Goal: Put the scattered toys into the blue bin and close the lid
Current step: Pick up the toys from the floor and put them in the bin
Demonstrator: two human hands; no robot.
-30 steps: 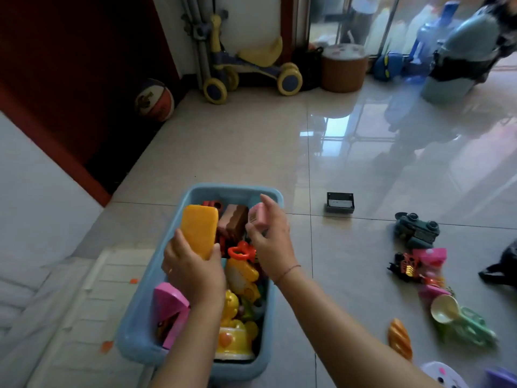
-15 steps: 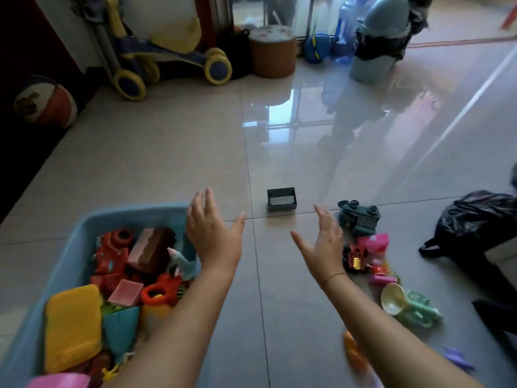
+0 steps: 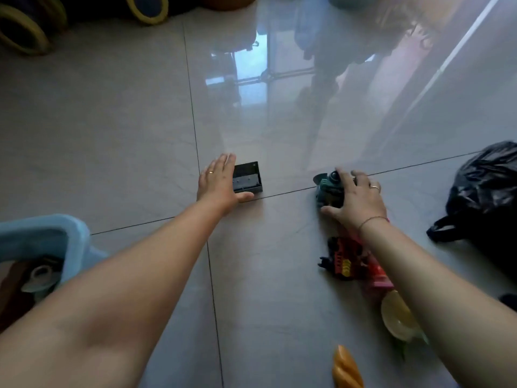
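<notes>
My left hand (image 3: 221,182) reaches out flat, fingers together and thumb spread, touching the left side of a small black box (image 3: 249,177) on the floor. My right hand (image 3: 354,198) lies over a dark teal toy vehicle (image 3: 328,189), fingers curled around it. The blue bin (image 3: 71,236) shows only a corner at the lower left, with several toys inside. Under my right forearm lie a red and black toy (image 3: 342,259), a pink toy (image 3: 379,278) and a pale yellow scoop (image 3: 397,317). An orange toy bread (image 3: 345,369) lies near the bottom edge.
A black plastic bag (image 3: 486,191) sits on the floor at the right. A ride-on toy's yellow-rimmed wheels (image 3: 145,8) stand at the top left. The floor is glossy grey tile (image 3: 126,121) with reflections.
Both hands have left the bin and stretched forward across the floor. The left hand reached the black box, the right hand came down on the teal vehicle. The view swung right, away from the bin.
</notes>
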